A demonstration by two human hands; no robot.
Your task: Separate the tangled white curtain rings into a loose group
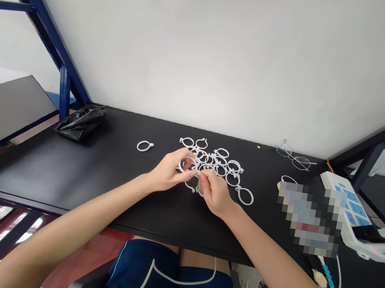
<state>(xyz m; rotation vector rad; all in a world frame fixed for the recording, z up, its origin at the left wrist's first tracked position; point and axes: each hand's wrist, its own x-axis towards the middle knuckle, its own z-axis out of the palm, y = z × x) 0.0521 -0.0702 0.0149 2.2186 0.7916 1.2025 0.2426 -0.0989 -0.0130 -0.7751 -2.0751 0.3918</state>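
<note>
Between the thumb and fingers of my left hand (172, 170) is a white plastic ring (182, 164) that looks like a shower curtain ring. My right hand (217, 192) pinches at the ring's right side, where its small clasp seems to be, though the fingertips partly cover it. Just beyond and under both hands lies a loose pile of similar white rings (220, 170) on the black tabletop (108, 174). One separate ring (144, 146) lies to the left of the pile. Another ring (245, 196) is at the pile's right edge, next to my right hand.
A crumpled black plastic bag (80, 122) sits at the left end. Toward the right are eyeglasses (292, 156), a blurred phone-like object (304, 218) with a cable, and a white power strip (352, 212). Blue metal posts (64, 86) and a pale wall (223, 55) bound the table.
</note>
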